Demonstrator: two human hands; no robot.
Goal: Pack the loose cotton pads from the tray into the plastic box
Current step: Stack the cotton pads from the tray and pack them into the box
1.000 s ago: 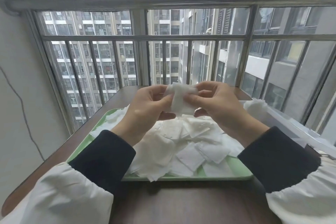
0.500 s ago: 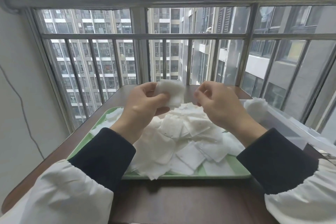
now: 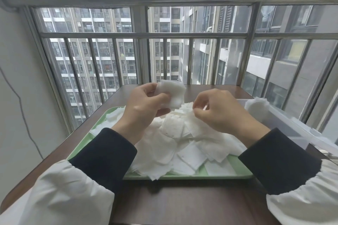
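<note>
Cotton pads (image 3: 182, 144), soft white squares, are lying heaped on the smooth pale-green tray (image 3: 237, 169). The left hand (image 3: 144, 109) is gripping a small stack (image 3: 173, 93) above them; the right hand (image 3: 219, 113), having released that stack, is pinching one pad (image 3: 189, 118) atop the heap.

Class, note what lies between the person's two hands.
Head view: the pad stack held by the left hand juts toward the right hand; loose pads lie heaped below the gap.

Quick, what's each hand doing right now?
Left hand: holding a small stack of cotton pads.
Right hand: curled over the pile; cannot tell whether it pinches a pad.
</note>
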